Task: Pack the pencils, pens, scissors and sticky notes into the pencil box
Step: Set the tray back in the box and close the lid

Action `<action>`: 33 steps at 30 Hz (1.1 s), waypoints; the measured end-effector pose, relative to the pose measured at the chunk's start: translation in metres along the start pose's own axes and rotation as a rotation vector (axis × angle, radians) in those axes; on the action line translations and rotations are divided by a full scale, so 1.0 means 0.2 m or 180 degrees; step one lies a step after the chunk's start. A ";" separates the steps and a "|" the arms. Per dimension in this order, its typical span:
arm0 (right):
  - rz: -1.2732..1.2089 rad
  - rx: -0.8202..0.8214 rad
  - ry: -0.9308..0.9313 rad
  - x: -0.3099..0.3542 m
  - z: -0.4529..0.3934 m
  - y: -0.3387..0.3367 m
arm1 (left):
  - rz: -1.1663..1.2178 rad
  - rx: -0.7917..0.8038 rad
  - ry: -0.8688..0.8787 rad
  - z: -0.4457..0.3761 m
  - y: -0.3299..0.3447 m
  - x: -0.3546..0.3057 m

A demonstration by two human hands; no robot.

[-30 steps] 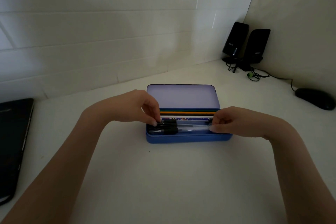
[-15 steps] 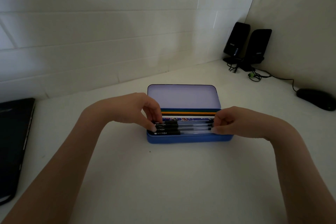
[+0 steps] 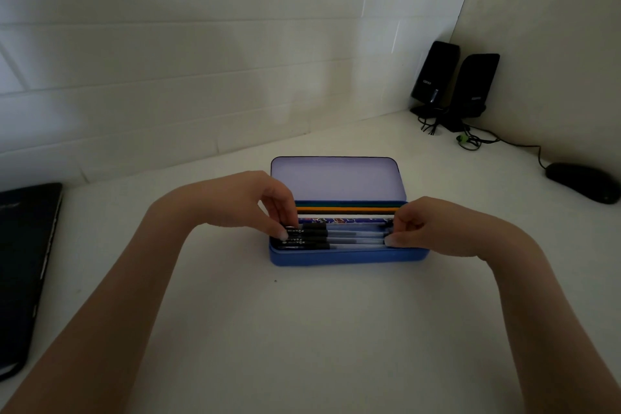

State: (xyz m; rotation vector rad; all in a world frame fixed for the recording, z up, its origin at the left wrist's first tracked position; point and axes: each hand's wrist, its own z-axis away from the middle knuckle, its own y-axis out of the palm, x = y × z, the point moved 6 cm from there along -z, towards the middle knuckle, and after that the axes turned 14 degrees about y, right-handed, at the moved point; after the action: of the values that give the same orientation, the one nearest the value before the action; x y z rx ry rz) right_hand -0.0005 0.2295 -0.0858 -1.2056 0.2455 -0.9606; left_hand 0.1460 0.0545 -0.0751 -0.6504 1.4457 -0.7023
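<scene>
A blue pencil box [image 3: 346, 259] stands open mid-table, its pale lid [image 3: 336, 178] raised at the back. Inside, coloured pencils [image 3: 349, 208] lie along the back, a patterned one in front of them. Several clear pens with black caps [image 3: 312, 239] lie side by side at the front. My left hand [image 3: 255, 202] pinches the capped ends of the pens at the box's left end. My right hand [image 3: 433, 225] pinches their other ends at the right end. Scissors and sticky notes are not visible.
A dark laptop [image 3: 23, 265] lies at the left table edge. Two black speakers [image 3: 453, 84] with cables stand in the far right corner, and a black mouse [image 3: 581, 181] lies at the right. A white wall runs behind the table.
The pens have gone from a loose bundle to lying flat in a neat row in the box. Both hands stay at the pens' ends, barely moved.
</scene>
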 end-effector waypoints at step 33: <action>-0.0231 -0.1193 0.0317 -0.10 -0.04 -0.15 | -0.0216 -0.0535 -0.0534 0.01 -0.06 0.12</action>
State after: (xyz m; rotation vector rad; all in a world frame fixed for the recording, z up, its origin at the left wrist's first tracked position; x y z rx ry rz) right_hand -0.0322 0.2390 -0.0698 -1.5176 0.4794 -1.0694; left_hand 0.1476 0.0286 -0.0811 -0.8716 1.3409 -0.5679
